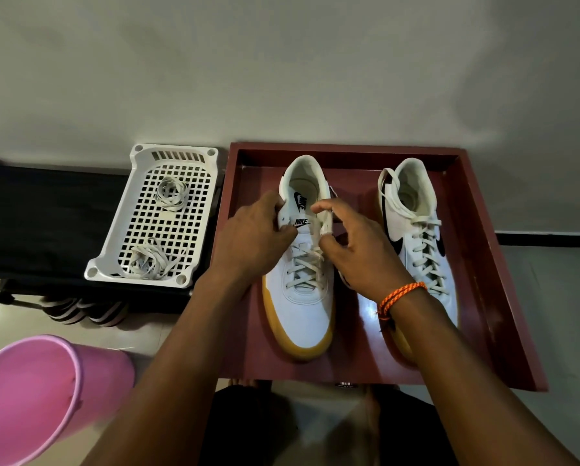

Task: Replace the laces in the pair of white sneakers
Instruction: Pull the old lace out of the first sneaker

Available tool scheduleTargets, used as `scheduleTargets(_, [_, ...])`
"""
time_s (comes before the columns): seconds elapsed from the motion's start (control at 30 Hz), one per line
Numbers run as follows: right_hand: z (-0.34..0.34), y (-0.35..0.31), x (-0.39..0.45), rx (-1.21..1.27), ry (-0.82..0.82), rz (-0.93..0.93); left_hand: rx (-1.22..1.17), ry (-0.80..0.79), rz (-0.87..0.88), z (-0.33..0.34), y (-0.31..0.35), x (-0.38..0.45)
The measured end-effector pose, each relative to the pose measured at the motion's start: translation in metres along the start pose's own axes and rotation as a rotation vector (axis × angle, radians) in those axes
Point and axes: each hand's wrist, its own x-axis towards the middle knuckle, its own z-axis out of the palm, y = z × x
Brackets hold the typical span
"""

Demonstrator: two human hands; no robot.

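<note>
- both hands are on the left sneaker (303,264): my left hand (258,235) grips its collar edge, fingers curled; my right hand (359,243) pinches the lace end (326,223) at the top eyelets.
- that sneaker lies in the red tray (503,297), heel away from me, toe toward me, its long axis straight ahead between my hands.
- i judge the lace must come out upward, right hand nearer.
- right sneaker (416,227), laced, waits beside; 2 lace bundles (171,193) sit in the white basket (113,243).
</note>
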Motion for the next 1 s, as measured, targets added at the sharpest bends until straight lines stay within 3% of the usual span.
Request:
scheduleTargets(0.13, [-0.002,0.001,0.000,0.007,-0.039,0.003,-0.107,-0.045,-0.004,-0.002,-0.008,0.002])
scheduleTargets(0.27, [0.008,-0.003,0.000,0.003,0.067,-0.022,-0.308,-0.097,-0.091,-0.007,-0.006,0.003])
scheduleTargets(0.37, [0.018,-0.009,-0.002,-0.186,0.169,-0.115,-0.362,-0.143,-0.114,-0.009,-0.003,0.002])
scheduleTargets(0.5, [0.029,-0.020,-0.009,-0.342,0.096,-0.134,-0.449,-0.182,-0.173,-0.011,0.000,0.001])
scheduleTargets(0.87, [0.028,-0.027,-0.007,-0.336,0.140,-0.155,-0.595,-0.190,-0.231,-0.015,-0.002,0.002])
scheduleTargets(1.0, [0.017,-0.024,-0.001,-0.218,0.299,-0.106,-0.610,-0.185,-0.274,-0.019,0.002,0.000])
